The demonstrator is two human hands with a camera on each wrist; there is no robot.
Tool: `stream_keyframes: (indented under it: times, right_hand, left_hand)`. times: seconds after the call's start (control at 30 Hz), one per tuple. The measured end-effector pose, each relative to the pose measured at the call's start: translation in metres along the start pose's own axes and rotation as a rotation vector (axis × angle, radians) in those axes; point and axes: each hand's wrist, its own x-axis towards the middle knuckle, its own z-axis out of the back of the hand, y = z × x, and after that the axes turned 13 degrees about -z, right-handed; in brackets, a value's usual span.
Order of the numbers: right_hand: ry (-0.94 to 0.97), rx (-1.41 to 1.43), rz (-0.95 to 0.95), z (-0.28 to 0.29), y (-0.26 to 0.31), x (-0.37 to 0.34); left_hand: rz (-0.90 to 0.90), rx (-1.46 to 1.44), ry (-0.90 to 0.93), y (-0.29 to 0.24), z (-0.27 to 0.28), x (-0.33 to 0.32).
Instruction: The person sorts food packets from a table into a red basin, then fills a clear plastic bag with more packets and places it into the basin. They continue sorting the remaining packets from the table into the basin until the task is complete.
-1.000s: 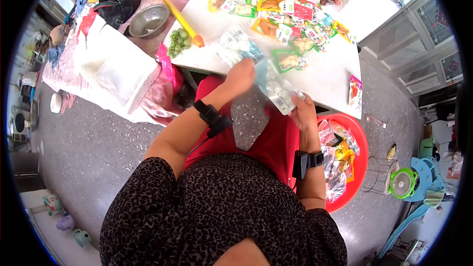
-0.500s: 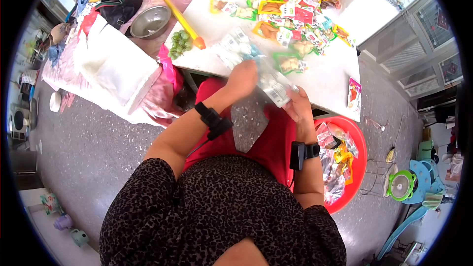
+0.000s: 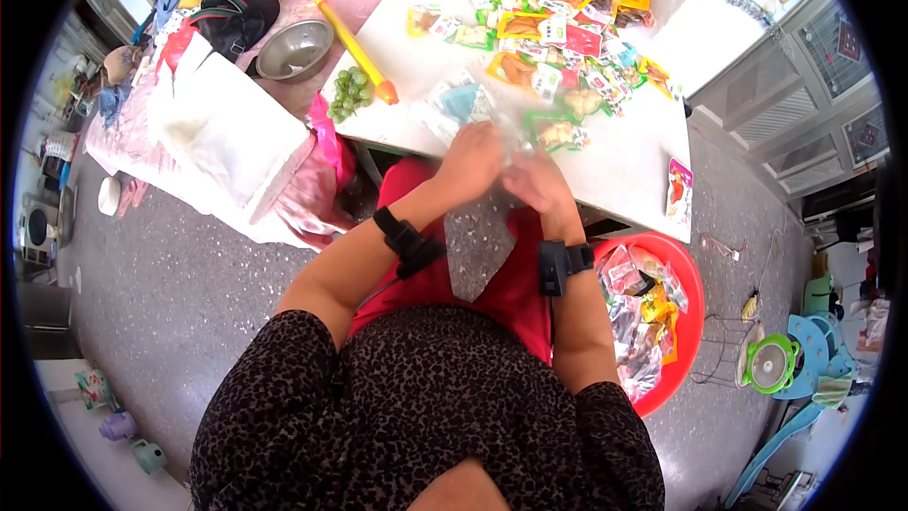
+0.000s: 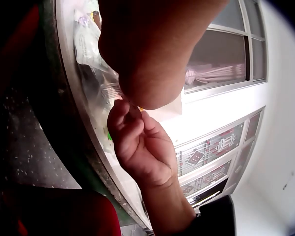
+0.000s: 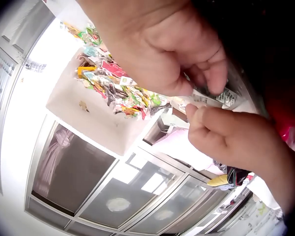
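Side by side at the table's front edge, my left hand (image 3: 473, 161) and right hand (image 3: 537, 180) pinch a clear plastic bag (image 3: 456, 102) with white and pale blue patches. Beyond my left hand, the bag spreads over the white table (image 3: 643, 156). In the left wrist view, the curled fingers of my right hand (image 4: 145, 147) meet my left hand (image 4: 152, 54) at the crinkled bag (image 4: 91, 49). The right wrist view shows both thumbs and fingertips close together, my left hand (image 5: 231, 132) below my right (image 5: 157, 49); the exact grip is partly hidden.
Many colourful food packets (image 3: 567, 19) lie heaped at the back; green-edged packets (image 3: 558, 131) lie nearer. Grapes (image 3: 350, 95) and a yellow stick (image 3: 350, 43) are at left, a red packet (image 3: 679, 185) at right. A red basin (image 3: 693, 312) of packets stands below right.
My right hand has moved left and up from the bag's lower right end to beside my left hand. The bag's printed end is now mostly covered by the hands.
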Motion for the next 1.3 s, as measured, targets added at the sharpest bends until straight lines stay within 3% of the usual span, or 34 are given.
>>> stream_keyframes:
  times: [0.1,0.2,0.33,0.4,0.53,0.63,0.73,0.83,1.1,1.2,1.27,1.3]
  right_hand:
    - [-0.114,-0.21,-0.058,0.016,-0.001,0.005]
    - [-0.183,-0.249,-0.033,0.002,0.009,-0.004]
    - [-0.174,-0.202,0.103,-0.004,0.002,0.015]
    - [-0.266,-0.131,0.183,-0.022,-0.001,0.015]
    - [-0.211,0.061,0.206,-0.014,-0.014,0.025]
    - [-0.226,0.01,0.185,0.019,-0.026,0.024]
    - [-0.336,-0.029,0.169,0.02,-0.03,0.005]
    - [-0.385,-0.083,0.138,0.017,-0.033,-0.001]
    - [-0.39,-0.119,0.179,0.012,-0.041,-0.008]
    - [-0.492,-0.261,0.402,0.005,-0.036,-0.021]
    - [-0.74,-0.925,0.927,0.003,-0.027,-0.035]
    - [-0.763,-1.007,1.086,-0.007,-0.017,-0.05]
  left_hand:
    - [0.005,-0.044,-0.047,-0.003,0.002,-0.001]
    - [-0.028,-0.104,-0.042,-0.003,-0.001,0.0]
    - [0.029,-0.131,0.149,-0.007,-0.003,0.002]
    - [-0.029,-0.127,0.085,0.004,-0.011,-0.005]
    - [-0.012,-0.133,0.012,0.004,-0.007,-0.007]
    - [-0.005,-0.108,0.006,-0.007,0.007,-0.006]
    - [0.107,0.095,0.212,-0.017,0.012,-0.016]
    - [0.062,0.258,0.251,-0.008,0.004,-0.029]
    - [-0.025,0.238,0.19,0.003,0.014,-0.022]
    - [-0.03,0.125,0.104,0.0,0.042,-0.004]
    - [0.003,-0.048,0.027,0.0,0.054,0.005]
    - [0.0,-0.118,0.016,-0.004,0.066,0.013]
